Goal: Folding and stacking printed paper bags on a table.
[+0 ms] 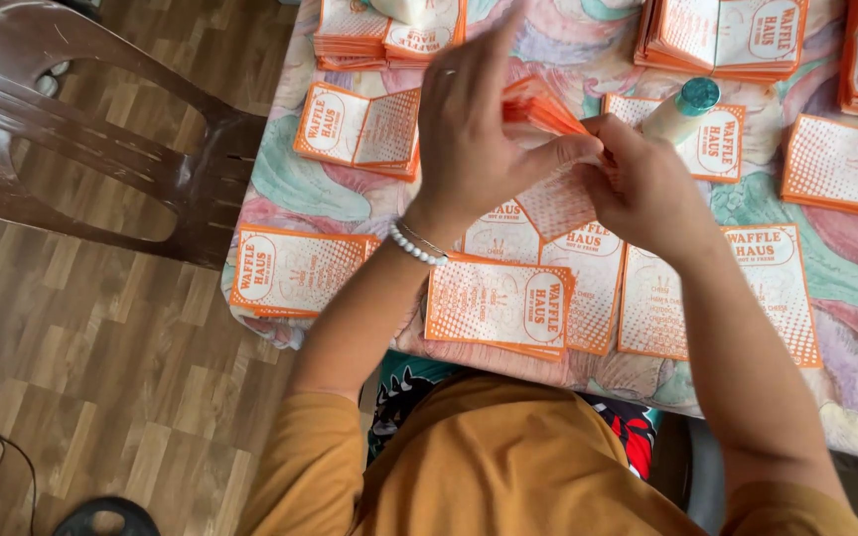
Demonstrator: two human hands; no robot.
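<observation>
My left hand, with a bead bracelet at the wrist, and my right hand meet above the table and together grip an orange-and-white paper sleeve. A thin stack of orange-edged sleeves sticks out between the fingers of my left hand. A bottle with a teal cap pokes out just behind my right hand; whether that hand holds it I cannot tell. Flat orange-and-white sleeves lie on the table right under my forearms.
Stacks of the same sleeves stand along the far edge of the table, which wears a pastel patterned cloth. A brown plastic chair stands to the left on the wood-look floor. More loose sleeves lie near the table's left edge.
</observation>
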